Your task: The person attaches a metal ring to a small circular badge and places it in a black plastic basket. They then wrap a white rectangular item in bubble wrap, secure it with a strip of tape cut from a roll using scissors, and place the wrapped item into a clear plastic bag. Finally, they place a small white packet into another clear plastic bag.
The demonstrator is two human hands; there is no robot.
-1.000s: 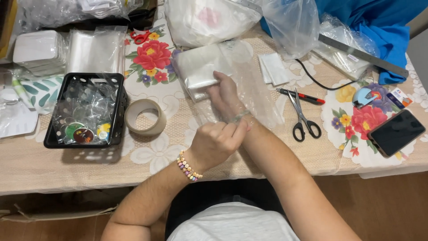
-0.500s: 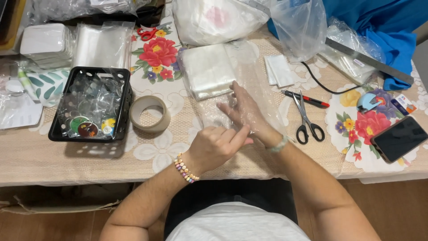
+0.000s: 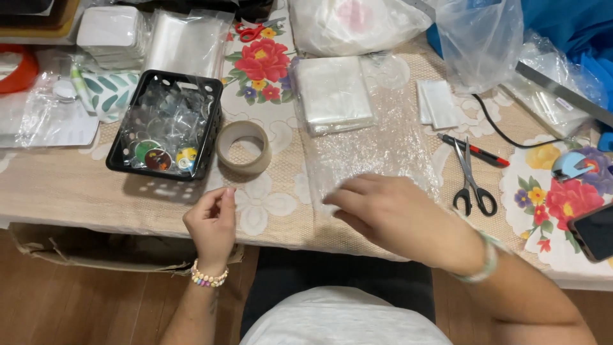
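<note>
A sheet of bubble wrap (image 3: 370,150) lies flat on the table (image 3: 64,191), and the right hand (image 3: 389,214) rests on its near edge with the fingers (image 3: 348,191) stretched out and pointing to the left; the hand presses the sheet and does not grasp it. The left hand (image 3: 212,223) is well apart from the sheet, over the near edge of the table, with the fingers lightly curled and the thumb against the fingertips; I cannot tell if something small is between them. A bead bracelet (image 3: 207,278) is on the left wrist and a pale band (image 3: 488,259) on the right wrist.

Just beyond the left hand stands a roll of brown tape (image 3: 243,148), and left of the roll a black basket (image 3: 167,128) with round badges inside. Beyond the right hand, touching the far end of the bubble wrap, lies a stack of clear bags (image 3: 333,94). To the right of the right hand are black scissors (image 3: 472,182) and a red and black pen (image 3: 474,149); further right a dark phone (image 3: 594,231) lies on the flowered cloth
</note>
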